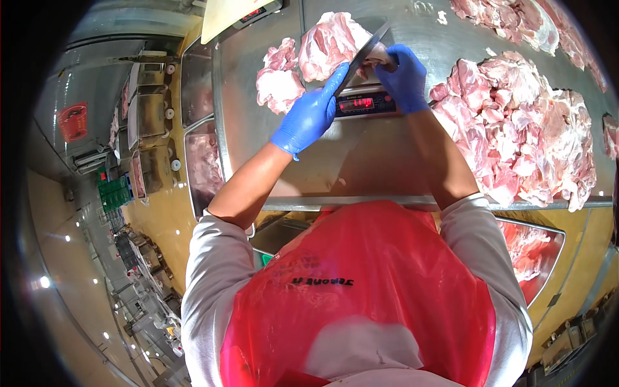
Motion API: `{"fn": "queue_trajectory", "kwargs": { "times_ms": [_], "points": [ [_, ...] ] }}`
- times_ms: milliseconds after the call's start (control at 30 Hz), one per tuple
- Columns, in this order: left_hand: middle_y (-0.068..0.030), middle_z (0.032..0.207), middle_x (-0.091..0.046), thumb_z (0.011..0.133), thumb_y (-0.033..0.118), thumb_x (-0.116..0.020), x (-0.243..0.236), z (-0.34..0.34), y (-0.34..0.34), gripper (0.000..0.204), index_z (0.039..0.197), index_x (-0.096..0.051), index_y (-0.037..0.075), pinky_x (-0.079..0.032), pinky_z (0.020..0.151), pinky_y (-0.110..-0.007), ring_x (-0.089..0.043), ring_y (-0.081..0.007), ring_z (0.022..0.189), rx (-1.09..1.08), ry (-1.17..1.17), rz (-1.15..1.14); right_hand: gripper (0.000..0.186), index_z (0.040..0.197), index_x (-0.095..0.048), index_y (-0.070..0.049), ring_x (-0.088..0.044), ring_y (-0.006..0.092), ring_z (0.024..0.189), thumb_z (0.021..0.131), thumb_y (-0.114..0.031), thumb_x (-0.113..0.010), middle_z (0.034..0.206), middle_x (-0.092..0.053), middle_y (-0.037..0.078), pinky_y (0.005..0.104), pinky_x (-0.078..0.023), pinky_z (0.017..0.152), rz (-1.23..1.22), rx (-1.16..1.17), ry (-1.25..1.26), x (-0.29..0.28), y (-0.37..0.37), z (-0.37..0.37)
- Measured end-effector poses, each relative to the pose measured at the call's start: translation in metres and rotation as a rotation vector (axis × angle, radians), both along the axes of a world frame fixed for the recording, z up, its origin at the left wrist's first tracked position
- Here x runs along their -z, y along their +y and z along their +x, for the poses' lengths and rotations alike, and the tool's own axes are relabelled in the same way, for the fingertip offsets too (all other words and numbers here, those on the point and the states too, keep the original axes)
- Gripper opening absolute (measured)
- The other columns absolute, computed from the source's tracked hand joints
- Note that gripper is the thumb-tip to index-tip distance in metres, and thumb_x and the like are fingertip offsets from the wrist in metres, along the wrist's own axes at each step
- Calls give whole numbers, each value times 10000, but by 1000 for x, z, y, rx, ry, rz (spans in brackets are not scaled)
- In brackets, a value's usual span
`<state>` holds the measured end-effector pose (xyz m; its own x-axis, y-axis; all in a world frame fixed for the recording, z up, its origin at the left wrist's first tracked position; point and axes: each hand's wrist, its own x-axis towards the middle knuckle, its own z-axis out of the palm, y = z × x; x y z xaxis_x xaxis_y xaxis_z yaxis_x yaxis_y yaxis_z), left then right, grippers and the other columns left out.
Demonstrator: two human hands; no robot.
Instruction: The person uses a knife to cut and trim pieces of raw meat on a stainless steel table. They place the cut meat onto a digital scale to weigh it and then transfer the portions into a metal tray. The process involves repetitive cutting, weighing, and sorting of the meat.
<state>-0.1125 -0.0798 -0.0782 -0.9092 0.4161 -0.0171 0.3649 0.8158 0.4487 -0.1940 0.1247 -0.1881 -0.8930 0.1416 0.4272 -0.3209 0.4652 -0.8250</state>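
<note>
My left hand [311,118], in a blue glove, is closed round a knife, its index finger stretched along the dark blade [370,49]. The blade slants up and to the right. Across from it my right hand [404,76], also gloved in blue, grips the end of a piece of raw meat [380,57]. The blade crosses in front of this piece; whether it joins the large pink chunk of meat [327,46] left of the blade I cannot tell. Just below sits a digital scale [387,105] with a lit red display.
Smaller meat pieces [280,85] lie left on the metal table [361,171]. A big heap of raw meat [516,126] is on the right, more meat [516,19] behind it. Metal bins [191,180] stand along the left edge; another tub [548,271] with meat is below right.
</note>
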Motion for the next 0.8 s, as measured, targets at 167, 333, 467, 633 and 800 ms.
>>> {"fn": "queue_trajectory", "kwargs": {
  "times_ms": [167, 333, 467, 633, 800],
  "points": [
    [-253, 903, -631, 881, -19, -517, 7, 21, 0, 712, 1531, -281, 151, -488, 686, -476, -614, -430, 755, -17, -37, -62, 268, 915, -645, -94, -666, 301, 762, 702, -214, -754, 833, -668, 101, 391, -537, 733, -57, -33, -40, -1, 7, -1],
    [-222, 753, -597, 858, 21, -503, 23, -13, 15, 734, 1526, -289, 239, -476, 595, -510, -581, -402, 623, 31, 111, -52, 277, 905, -664, -76, -673, 306, 785, 715, -261, -744, 835, -675, 113, 399, -531, 723, -4, -32, -72, -1, 8, -2],
    [-219, 799, -634, 876, 54, -483, 21, -61, 53, 701, 1520, -298, 260, -488, 596, -497, -620, -399, 674, 8, 78, -180, 268, 864, -669, -73, -673, 308, 783, 707, -278, -742, 818, -674, 111, 405, -527, 717, -7, -21, -185, -11, 6, 1],
    [-233, 754, -617, 868, 29, -498, 35, -50, 47, 732, 1527, -283, 263, -493, 607, -503, -621, -415, 676, 21, 132, -80, 230, 817, -678, -81, -665, 311, 731, 707, -277, -726, 782, -673, 110, 413, -525, 687, 2, -39, -136, -7, 9, -2],
    [-232, 691, -571, 839, -6, -544, 35, 21, 4, 808, 1540, -255, 273, -482, 593, -519, -593, -419, 626, -45, 50, -185, 199, 774, -682, -84, -646, 303, 656, 711, -270, -712, 710, -657, 103, 408, -517, 631, -86, -19, -141, -3, 11, -4]
  ]
}}
